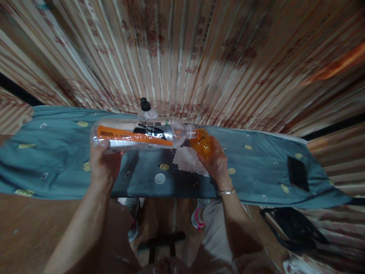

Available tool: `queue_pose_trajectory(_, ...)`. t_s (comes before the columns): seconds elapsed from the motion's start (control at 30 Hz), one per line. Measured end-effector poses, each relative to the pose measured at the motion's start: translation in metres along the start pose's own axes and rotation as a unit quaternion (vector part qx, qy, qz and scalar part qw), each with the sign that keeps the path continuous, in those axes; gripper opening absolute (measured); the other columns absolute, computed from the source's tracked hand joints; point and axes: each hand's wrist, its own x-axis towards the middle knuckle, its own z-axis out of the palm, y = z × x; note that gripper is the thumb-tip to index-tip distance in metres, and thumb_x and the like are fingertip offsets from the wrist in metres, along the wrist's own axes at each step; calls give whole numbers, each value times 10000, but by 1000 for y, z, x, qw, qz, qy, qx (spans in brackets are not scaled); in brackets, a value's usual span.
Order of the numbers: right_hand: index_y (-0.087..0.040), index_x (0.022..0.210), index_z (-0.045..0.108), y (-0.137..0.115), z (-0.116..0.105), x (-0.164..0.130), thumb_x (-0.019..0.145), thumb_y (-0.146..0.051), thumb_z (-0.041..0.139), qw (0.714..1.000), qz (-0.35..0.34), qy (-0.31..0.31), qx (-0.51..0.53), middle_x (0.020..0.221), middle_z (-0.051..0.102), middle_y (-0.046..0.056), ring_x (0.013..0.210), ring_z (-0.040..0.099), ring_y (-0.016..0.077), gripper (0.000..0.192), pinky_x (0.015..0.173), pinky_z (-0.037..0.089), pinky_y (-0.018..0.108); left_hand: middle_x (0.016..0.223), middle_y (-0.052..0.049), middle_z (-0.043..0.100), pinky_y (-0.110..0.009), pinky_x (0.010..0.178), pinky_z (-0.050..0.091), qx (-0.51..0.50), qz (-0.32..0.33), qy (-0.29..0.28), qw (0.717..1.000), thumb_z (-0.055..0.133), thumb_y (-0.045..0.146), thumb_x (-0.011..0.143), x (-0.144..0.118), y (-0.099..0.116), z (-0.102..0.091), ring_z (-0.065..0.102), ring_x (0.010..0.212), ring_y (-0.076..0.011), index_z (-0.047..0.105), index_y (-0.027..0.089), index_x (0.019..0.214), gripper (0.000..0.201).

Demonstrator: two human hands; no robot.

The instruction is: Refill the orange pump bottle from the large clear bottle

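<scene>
My left hand is closed round the base end of a large clear plastic bottle with an orange, black and white label. The bottle lies nearly level in the air, its mouth pointing right. At that mouth is a small see-through orange container, tilted, with my right hand wrapped round it. Whether the mouth reaches inside the container I cannot tell. Below them on the cloth lie a crumpled pale tissue or rag and a round white bottle cap.
A teal pineapple-print cloth covers the narrow table. Behind the large bottle stands a clear bottle with a black pump top. A dark phone-like slab lies at right. A curtain hangs behind; a black bag sits lower right.
</scene>
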Motion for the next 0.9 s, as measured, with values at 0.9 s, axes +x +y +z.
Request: queue_pose_trajectory(0.9, -164, 1909, 477, 2, 0, -3, 1142, -509, 841, 999, 12, -36, 17, 1793, 761, 313, 1638, 806, 469, 916, 1379, 714, 725, 1201, -40, 894, -330, 714, 638, 4, 2, -7, 1000, 1124, 560, 724, -2, 0, 1, 616, 674, -157, 832, 329, 1481, 843)
